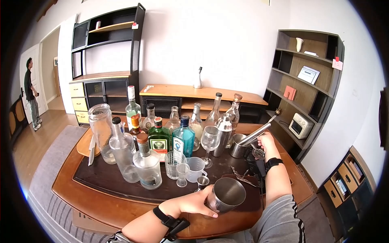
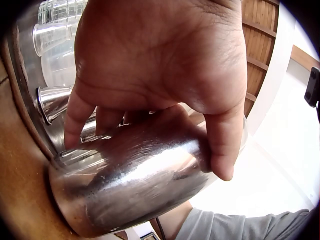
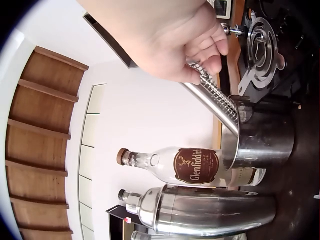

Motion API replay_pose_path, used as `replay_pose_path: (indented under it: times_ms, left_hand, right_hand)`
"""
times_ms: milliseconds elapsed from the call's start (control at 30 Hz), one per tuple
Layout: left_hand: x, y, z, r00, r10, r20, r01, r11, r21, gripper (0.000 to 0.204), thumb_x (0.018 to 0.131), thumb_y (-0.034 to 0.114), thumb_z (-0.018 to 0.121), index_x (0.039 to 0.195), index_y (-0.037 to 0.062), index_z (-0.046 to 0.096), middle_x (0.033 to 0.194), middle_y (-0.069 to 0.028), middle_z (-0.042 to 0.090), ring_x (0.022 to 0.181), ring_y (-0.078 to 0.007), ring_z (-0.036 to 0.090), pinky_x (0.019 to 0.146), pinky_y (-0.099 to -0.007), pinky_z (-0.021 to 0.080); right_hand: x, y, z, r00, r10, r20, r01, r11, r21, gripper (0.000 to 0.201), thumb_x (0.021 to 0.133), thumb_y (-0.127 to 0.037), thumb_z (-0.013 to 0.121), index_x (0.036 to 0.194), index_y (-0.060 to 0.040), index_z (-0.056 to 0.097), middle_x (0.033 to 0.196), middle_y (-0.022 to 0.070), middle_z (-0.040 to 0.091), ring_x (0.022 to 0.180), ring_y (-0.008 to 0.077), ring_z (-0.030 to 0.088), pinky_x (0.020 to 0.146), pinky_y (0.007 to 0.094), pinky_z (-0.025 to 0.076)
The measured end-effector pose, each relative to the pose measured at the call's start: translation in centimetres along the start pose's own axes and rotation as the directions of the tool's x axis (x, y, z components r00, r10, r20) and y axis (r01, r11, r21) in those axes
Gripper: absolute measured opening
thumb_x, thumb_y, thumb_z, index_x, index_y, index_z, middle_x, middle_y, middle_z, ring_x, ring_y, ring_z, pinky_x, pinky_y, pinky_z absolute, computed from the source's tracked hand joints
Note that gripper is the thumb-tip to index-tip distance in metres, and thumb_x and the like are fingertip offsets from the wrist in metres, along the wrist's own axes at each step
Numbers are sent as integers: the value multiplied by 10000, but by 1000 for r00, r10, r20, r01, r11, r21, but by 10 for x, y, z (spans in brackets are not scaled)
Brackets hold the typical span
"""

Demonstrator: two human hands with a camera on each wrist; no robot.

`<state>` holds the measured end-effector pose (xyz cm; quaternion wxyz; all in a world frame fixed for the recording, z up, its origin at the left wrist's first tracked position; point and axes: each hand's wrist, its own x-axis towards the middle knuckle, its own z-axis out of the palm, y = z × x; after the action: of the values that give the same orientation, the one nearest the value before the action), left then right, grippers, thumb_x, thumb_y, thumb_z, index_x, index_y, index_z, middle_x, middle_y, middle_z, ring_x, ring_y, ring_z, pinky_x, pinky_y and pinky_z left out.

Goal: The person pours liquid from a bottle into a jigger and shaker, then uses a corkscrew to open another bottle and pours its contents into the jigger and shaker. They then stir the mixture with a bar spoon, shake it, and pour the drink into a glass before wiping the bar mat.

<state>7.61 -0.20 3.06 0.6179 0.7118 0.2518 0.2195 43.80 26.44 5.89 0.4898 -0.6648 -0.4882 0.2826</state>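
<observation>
One hand on the tin, the other at the cup's tools

My left hand [image 1: 196, 202] holds the tin [image 2: 145, 170], which stands mouth up on the tan border of the table [image 2: 20, 165], just beside the jigger [image 2: 55, 102]. My thumb lies along one side, well apart from the fingers, which bend round the other; I can't tell how the hidden fingertips sit. I think this wide, low grip is there to steady the tin, with its mouth left uncovered.

My right hand [image 3: 170, 45] is over the cup [image 3: 265, 140]. Its fingers curl inward, close together, and seem to pinch the top of the ribbed tool [image 3: 216, 92] against my thumb. The tool leans on the cup's rim beside a smooth rod [image 3: 210, 107]; leaning like that, both probably offer their ends to my fingers. The cup itself stands upright between the strainer [image 3: 265, 75] and the whisky bottle [image 3: 197, 165], with the shaker [image 3: 215, 207] near. Close grouping, I'd judge, puts them all within one reach.
</observation>
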Motion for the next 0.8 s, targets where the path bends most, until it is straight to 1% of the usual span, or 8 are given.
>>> replay_pose_path:
  times_ms: [100,200,233,333,467,600,667,800]
  left_hand:
    - [4,-17,0,997,65,-33,-63,997,45,926,740,162,837,1434,23,239,1167,-145,605,1054,-208,610,936,-344,471]
    - [5,-18,0,998,52,-28,-52,999,-13,943,725,132,844,1441,42,236,1096,-107,626,1009,-182,608,927,-347,469]
    - [5,-16,1,999,29,-15,-29,998,-56,952,718,119,848,1443,51,235,1059,-87,638,988,-170,606,925,-349,467]
    - [0,-1,2,1000,-6,-23,5,999,-44,943,727,101,839,1446,51,231,1082,-93,632,988,-174,608,914,-344,474]
    - [-1,0,2,1000,-11,-21,10,1000,-29,954,739,161,838,1451,34,217,1148,-150,621,1048,-217,619,932,-344,480]
    - [3,-13,-1,999,-7,-47,10,997,76,971,727,221,846,1448,32,224,1137,-145,625,1069,-223,601,958,-358,459]
    - [1,-6,-2,997,-66,-42,70,993,99,973,727,225,846,1448,31,223,1134,-143,626,1080,-223,594,965,-358,452]
    - [2,-9,3,997,18,-73,-17,1000,17,970,726,197,848,1449,33,222,1110,-122,625,1053,-218,602,959,-355,458]
  right_hand:
    - [-4,6,1,985,-96,-146,119,980,157,440,792,-25,666,1200,-18,503,737,62,591,561,138,549,472,261,418]
    - [2,12,-8,835,-430,-343,426,900,-90,406,809,-18,664,1182,-23,502,731,48,556,560,129,538,457,262,413]
    - [-22,-2,-17,855,-367,-366,377,925,-46,353,815,-53,691,1126,-5,530,732,79,552,702,196,579,680,334,471]
    - [-70,-40,-35,646,-592,-482,640,764,-81,285,854,4,656,1102,-26,519,723,21,495,659,127,499,635,276,431]
    - [-145,-92,-59,520,-693,-499,838,528,138,273,903,40,579,1147,-49,492,794,-9,514,708,61,470,614,207,365]
    - [-235,-125,-64,527,-697,-487,846,374,380,311,884,28,607,1162,-53,497,826,27,549,736,79,492,662,208,399]
    - [-263,-123,-61,426,-769,-478,878,222,425,333,873,23,595,1174,-47,472,814,52,545,707,107,489,666,218,392]
    - [-292,-118,-53,125,-858,-498,985,48,164,303,846,-82,670,1069,-72,465,764,71,563,659,168,490,765,366,395]
